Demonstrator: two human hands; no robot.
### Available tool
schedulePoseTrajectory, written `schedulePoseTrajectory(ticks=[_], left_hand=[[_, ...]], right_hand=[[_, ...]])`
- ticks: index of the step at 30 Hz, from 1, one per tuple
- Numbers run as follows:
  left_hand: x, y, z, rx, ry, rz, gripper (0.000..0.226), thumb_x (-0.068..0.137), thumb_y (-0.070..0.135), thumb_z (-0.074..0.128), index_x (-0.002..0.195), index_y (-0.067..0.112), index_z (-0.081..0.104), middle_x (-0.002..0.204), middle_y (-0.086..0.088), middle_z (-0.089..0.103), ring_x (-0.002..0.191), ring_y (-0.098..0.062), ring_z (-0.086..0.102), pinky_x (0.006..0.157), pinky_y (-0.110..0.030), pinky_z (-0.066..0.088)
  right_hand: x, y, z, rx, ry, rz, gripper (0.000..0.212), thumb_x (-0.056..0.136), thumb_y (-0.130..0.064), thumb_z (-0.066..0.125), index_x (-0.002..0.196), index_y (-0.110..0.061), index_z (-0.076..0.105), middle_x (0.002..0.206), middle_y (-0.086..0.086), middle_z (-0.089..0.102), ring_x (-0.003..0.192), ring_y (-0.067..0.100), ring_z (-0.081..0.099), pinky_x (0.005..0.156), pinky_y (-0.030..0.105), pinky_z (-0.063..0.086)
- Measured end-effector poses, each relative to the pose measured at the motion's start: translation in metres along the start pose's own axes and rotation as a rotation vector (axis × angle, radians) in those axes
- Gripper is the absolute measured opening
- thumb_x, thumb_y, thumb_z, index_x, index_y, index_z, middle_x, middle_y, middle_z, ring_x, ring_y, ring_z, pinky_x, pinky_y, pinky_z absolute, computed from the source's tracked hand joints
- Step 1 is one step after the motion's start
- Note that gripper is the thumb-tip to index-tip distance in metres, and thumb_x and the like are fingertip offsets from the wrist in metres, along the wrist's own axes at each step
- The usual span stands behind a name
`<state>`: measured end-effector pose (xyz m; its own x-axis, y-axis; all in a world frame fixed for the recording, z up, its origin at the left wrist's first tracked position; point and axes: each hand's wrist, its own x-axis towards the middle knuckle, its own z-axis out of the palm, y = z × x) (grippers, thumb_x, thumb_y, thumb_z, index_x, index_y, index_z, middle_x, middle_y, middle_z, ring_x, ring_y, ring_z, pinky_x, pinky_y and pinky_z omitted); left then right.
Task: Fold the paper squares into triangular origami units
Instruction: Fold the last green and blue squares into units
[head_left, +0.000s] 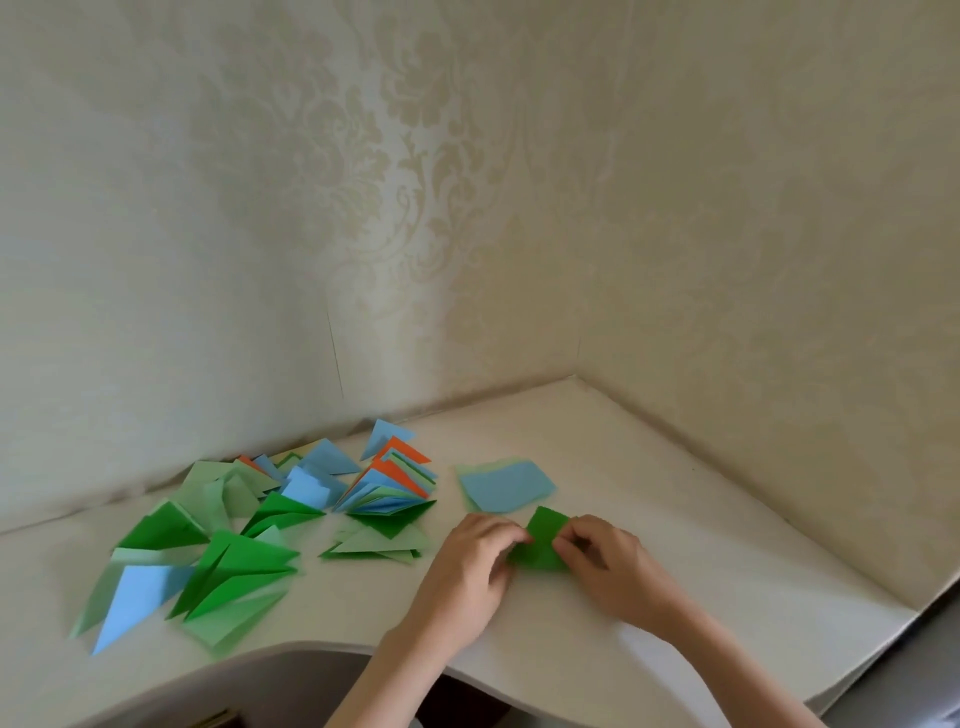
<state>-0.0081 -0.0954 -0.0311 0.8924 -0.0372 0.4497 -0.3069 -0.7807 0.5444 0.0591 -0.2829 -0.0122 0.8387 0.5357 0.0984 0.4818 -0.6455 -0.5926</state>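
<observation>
Paper like this green square (543, 540) bends easily, so both hands, left (470, 564) and right (605, 564), seem to pinch its side edges near the surface's (675, 519) front edge.

We see folded units (249, 525) left on table (675, 519) | square stack (506, 486) right of them | held sheet (543, 540) nearer, between hands.

Single head view, looking forward-down, close over desk (649, 519) corner, wall behind

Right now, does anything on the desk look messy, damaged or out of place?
Nothing damaged. The folded paper triangles lie scattered and overlapping at the left, while the stack of unfolded paper squares sits fairly tidy.
</observation>
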Motion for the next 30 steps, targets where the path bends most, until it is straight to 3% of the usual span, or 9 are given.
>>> schedulePoseTrajectory(ticks=[2,4,7,12,19,22,24,27,30], left_hand=[[0.000,0.001,-0.001,0.028,0.019,0.032,0.033,0.075,-0.003,0.060,0.099,0.019,0.069,0.100,0.011,0.064,0.099,-0.004,0.054,0.087,-0.017,0.044],[-0.001,0.003,0.000,0.062,0.019,0.057,0.030,0.074,-0.004,0.060,0.092,0.017,0.070,0.094,0.009,0.065,0.094,-0.007,0.055,0.081,-0.021,0.047],[-0.004,0.005,0.003,0.093,0.016,0.062,0.028,0.074,-0.003,0.060,0.090,0.017,0.070,0.090,0.010,0.064,0.089,-0.008,0.055,0.075,-0.025,0.049],[-0.007,0.006,0.004,0.093,0.029,0.065,0.026,0.079,0.003,0.058,0.094,0.020,0.071,0.090,0.010,0.064,0.090,-0.007,0.055,0.075,-0.021,0.047],[-0.003,0.008,0.005,-0.011,0.061,-0.084,0.012,0.082,0.016,0.068,0.090,0.025,0.070,0.082,0.016,0.063,0.083,-0.004,0.056,0.075,-0.021,0.046],[0.001,0.009,0.007,-0.058,0.096,-0.205,0.015,0.080,0.022,0.073,0.093,0.028,0.069,0.076,0.017,0.061,0.073,-0.002,0.057,0.068,-0.013,0.043],[0.004,0.010,0.011,-0.084,0.120,-0.271,0.017,0.079,0.024,0.074,0.094,0.030,0.067,0.073,0.016,0.061,0.073,-0.001,0.056,0.065,-0.007,0.039],[0.009,0.013,0.019,-0.051,0.161,-0.310,0.018,0.079,0.032,0.074,0.094,0.031,0.065,0.068,0.019,0.057,0.074,-0.005,0.056,0.067,-0.016,0.043],[0.012,0.015,0.026,0.049,0.179,-0.319,0.022,0.077,0.043,0.072,0.095,0.033,0.062,0.069,0.018,0.058,0.074,-0.006,0.055,0.070,-0.028,0.045]], right_hand=[[-0.002,0.001,-0.002,0.029,-0.005,-0.019,0.013,0.091,-0.030,0.056,0.079,-0.028,0.058,0.075,-0.013,0.056,0.067,0.003,0.049,0.067,0.020,0.039],[-0.005,0.004,0.002,0.041,0.040,-0.048,0.009,0.086,-0.029,0.063,0.079,-0.032,0.058,0.079,-0.013,0.060,0.073,0.004,0.054,0.071,0.024,0.046],[-0.014,0.013,0.007,0.076,0.134,-0.138,0.024,0.078,-0.032,0.070,0.098,-0.037,0.057,0.088,-0.021,0.061,0.086,0.001,0.058,0.079,0.026,0.048],[-0.030,0.021,0.009,-0.121,0.214,-0.293,0.015,0.087,-0.047,0.055,0.093,-0.036,0.063,0.102,-0.024,0.059,0.095,-0.005,0.055,0.080,0.027,0.047],[-0.022,0.013,0.019,-0.167,0.340,-0.179,0.023,0.080,-0.050,0.054,0.078,-0.031,0.068,0.089,-0.019,0.061,0.081,0.008,0.058,0.068,0.031,0.050],[-0.016,0.011,0.021,-0.161,0.338,-0.131,0.030,0.080,-0.051,0.051,0.072,-0.028,0.067,0.084,-0.016,0.060,0.077,0.010,0.056,0.067,0.032,0.049],[-0.012,0.011,0.023,-0.142,0.340,-0.089,0.024,0.078,-0.047,0.059,0.069,-0.026,0.066,0.081,-0.014,0.058,0.077,0.012,0.054,0.067,0.032,0.048],[-0.008,0.009,0.027,-0.138,0.346,-0.035,0.022,0.075,-0.038,0.072,0.065,-0.026,0.057,0.078,-0.012,0.053,0.075,0.016,0.054,0.066,0.034,0.045],[-0.008,0.007,0.029,-0.119,0.343,-0.010,0.025,0.075,-0.039,0.072,0.066,-0.031,0.049,0.079,-0.011,0.051,0.075,0.016,0.052,0.066,0.034,0.045]])
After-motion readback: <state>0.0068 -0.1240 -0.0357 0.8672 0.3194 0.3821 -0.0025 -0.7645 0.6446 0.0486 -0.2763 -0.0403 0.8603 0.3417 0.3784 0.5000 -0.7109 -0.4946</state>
